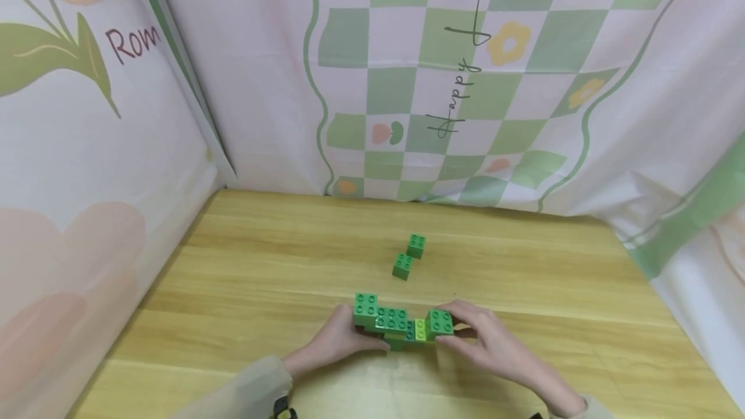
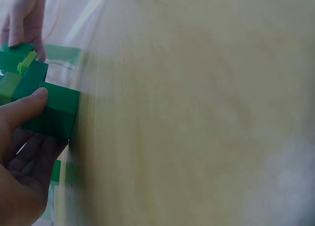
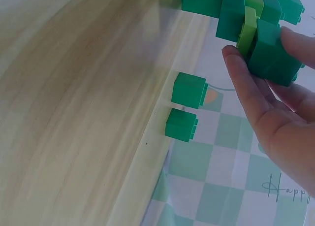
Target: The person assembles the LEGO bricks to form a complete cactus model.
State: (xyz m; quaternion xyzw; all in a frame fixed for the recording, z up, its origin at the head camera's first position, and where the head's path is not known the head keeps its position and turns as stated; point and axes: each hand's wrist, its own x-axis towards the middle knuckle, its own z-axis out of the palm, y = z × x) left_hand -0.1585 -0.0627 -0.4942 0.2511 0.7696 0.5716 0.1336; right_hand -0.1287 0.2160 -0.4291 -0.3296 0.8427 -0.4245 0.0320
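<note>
Both hands hold a build of joined toy bricks (image 1: 391,319), mostly dark green with some lime pieces, over the front part of the wooden table. My left hand (image 1: 343,335) grips its left end, thumb along the near side and fingers on the far side. At the other end, my right hand (image 1: 485,339) pinches a green two-by-two brick (image 1: 440,322) between thumb and fingers. That brick sits right beside a lime piece (image 1: 420,329). In the right wrist view the same green brick (image 3: 276,53) shows between thumb and fingertips.
Beyond the hands, two loose green bricks (image 1: 402,266) stand corner to corner on the wooden table (image 1: 279,257). A checkered curtain (image 1: 442,89) hangs along the table's back edge. Another printed cloth (image 1: 75,167) bounds the left side.
</note>
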